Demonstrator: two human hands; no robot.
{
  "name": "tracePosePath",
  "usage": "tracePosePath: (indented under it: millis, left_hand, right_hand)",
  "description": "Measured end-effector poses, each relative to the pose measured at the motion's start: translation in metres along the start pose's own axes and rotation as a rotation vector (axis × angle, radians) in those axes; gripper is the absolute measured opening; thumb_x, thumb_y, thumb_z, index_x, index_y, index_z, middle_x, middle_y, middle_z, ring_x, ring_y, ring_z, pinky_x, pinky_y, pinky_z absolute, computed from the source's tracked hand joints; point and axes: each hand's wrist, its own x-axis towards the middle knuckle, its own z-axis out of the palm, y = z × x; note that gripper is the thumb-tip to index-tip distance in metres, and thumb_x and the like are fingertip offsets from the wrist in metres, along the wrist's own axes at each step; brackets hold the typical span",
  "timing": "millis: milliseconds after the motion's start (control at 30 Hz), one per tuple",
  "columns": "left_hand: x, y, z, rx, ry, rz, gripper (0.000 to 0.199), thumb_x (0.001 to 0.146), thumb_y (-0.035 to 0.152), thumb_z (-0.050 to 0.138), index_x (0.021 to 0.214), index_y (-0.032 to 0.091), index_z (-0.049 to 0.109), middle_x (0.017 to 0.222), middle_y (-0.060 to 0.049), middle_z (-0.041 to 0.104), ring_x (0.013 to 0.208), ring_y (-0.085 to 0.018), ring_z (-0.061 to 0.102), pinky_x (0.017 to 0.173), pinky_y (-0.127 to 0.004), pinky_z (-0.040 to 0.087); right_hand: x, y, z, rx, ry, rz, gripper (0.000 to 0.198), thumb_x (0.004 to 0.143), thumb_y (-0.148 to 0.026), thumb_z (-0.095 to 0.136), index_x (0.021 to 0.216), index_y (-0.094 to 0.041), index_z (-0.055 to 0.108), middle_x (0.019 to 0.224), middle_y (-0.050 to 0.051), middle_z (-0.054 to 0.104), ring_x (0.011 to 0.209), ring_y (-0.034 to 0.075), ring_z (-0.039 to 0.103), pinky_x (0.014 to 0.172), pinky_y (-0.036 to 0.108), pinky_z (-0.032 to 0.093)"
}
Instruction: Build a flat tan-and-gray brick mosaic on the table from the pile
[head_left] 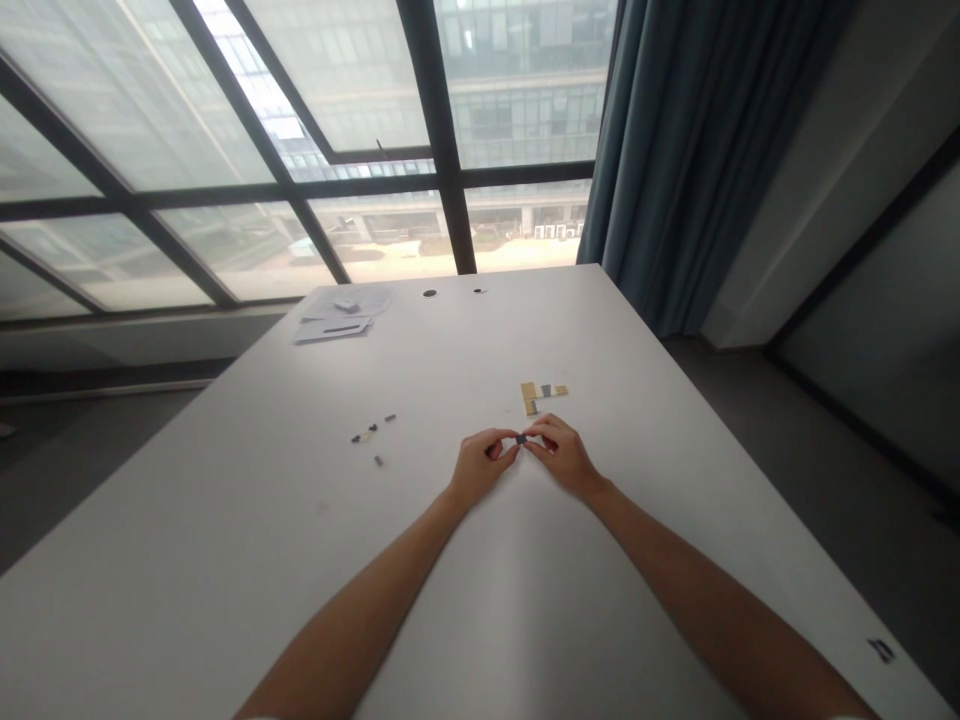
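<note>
Between my fingertips is a small dark block-like piece [521, 439], too small to name more exactly. My left hand [481, 464] pinches it from the left, thumb and forefinger closed on its edge. From the right, my right hand [562, 453] grips the same piece in a similar pinch. Just beyond my right hand lies a flat group of yellow strips [529, 391] with a grey part [547, 391] among them. Over to the left, loose on the table, are a grey piece [378, 461], another grey piece [390, 418] and small dark bits [357, 439].
The white table [225, 560] stretches toward a large window. Papers [334, 330] lie at its far left corner. Two small round dark spots, one a hole [430, 293], sit near the far edge. A dark object [881, 650] lies near the right edge. A blue curtain [675, 150] hangs beyond.
</note>
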Motion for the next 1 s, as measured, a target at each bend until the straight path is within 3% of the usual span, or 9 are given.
tracePosePath:
  millis: [533,633,733,867,1000]
  left_hand:
    - [-0.001,-0.004,0.002,-0.054,0.001,0.028,0.024,0.083,0.030,0.070,0.101,0.017,0.077,0.056,0.007,0.040,0.053,-0.007,0.036,0.057,-0.020,0.032]
    - [0.001,-0.007,0.002,-0.076,0.024,0.002,0.028,0.085,0.035,0.069,0.104,0.016,0.076,0.056,0.007,0.040,0.053,-0.008,0.035,0.056,-0.021,0.032]
    - [0.002,-0.008,0.003,-0.066,0.051,-0.028,0.030,0.091,0.037,0.059,0.098,0.014,0.077,0.056,0.005,0.046,0.054,-0.009,0.037,0.056,-0.021,0.032]
    - [0.002,-0.008,0.004,-0.058,0.063,-0.045,0.034,0.093,0.037,0.054,0.096,0.013,0.078,0.060,0.002,0.056,0.055,-0.010,0.040,0.055,-0.022,0.031]
    - [0.002,-0.007,0.004,-0.050,0.062,-0.051,0.035,0.093,0.038,0.053,0.096,0.014,0.078,0.062,0.000,0.061,0.056,-0.010,0.043,0.055,-0.022,0.032]
  right_hand:
    - [0.004,-0.004,-0.003,0.046,-0.004,-0.001,0.007,0.081,-0.021,0.069,0.086,-0.021,0.064,0.085,0.000,0.057,0.061,0.010,0.042,0.056,0.024,0.037]
    - [0.012,-0.013,-0.019,-0.002,0.032,0.009,0.008,0.079,-0.021,0.069,0.085,-0.021,0.064,0.083,-0.001,0.057,0.061,0.010,0.043,0.056,0.024,0.038]
    - [0.024,-0.019,-0.046,-0.068,0.175,0.052,0.009,0.080,-0.025,0.068,0.088,-0.020,0.067,0.085,0.000,0.059,0.061,0.011,0.044,0.055,0.024,0.037]
    - [0.039,-0.008,-0.078,-0.086,0.357,0.201,0.022,0.079,-0.036,0.069,0.090,-0.017,0.069,0.065,-0.004,0.050,0.057,0.011,0.043,0.054,0.024,0.036]
    - [0.049,0.015,-0.086,-0.162,0.292,0.297,0.027,0.077,-0.038,0.067,0.090,-0.015,0.071,0.058,-0.004,0.049,0.054,0.012,0.044,0.054,0.025,0.036]
